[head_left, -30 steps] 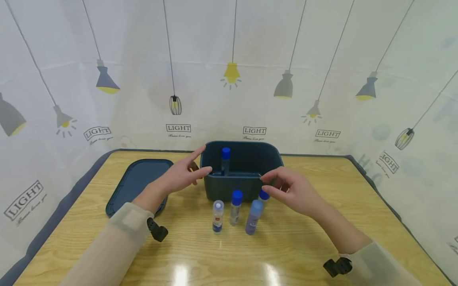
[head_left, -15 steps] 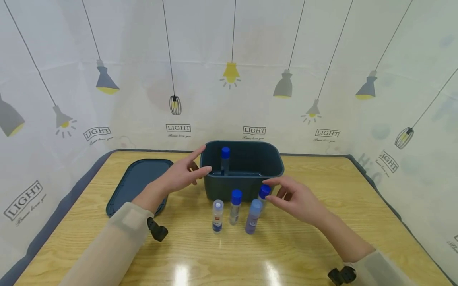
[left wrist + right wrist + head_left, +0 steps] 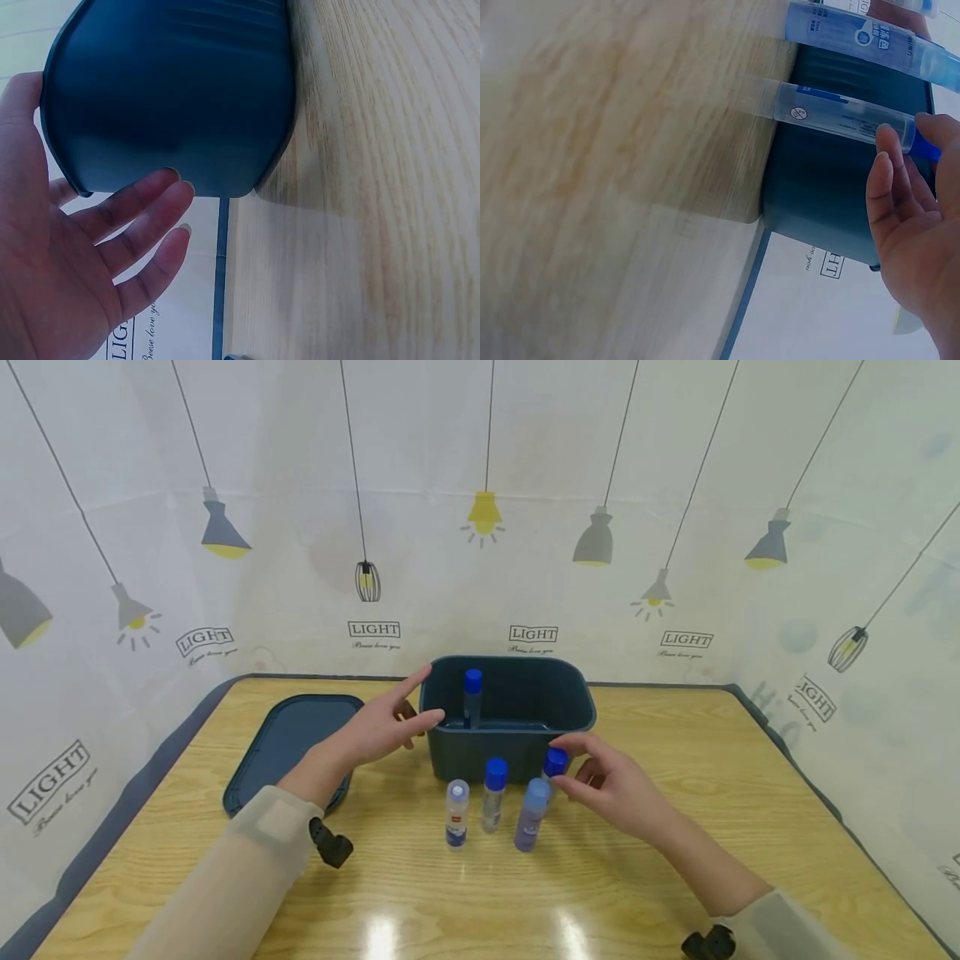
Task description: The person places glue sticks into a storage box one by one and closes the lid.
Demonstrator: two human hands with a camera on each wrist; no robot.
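My right hand pinches the blue cap of a clear glue bottle between thumb and fingers. This bottle stands upright on the table, against or just before the front wall of a dark blue bin, near its right corner. In front of it is a purple glue bottle with a light blue cap. Further left stand a blue-capped clear bottle and a white-capped bottle. My left hand touches the bin's left end, fingers extended and thumb at the front corner. Another blue-capped bottle stands inside the bin.
A dark blue lid lies flat on the table to the left, partly behind my left forearm. The wooden table backs onto a white cloth printed with hanging lamps.
My right hand has come down and slightly right from the bin's front rim to the rear bottle's cap, and its fingers have closed on it. The left hand stays at the bin.
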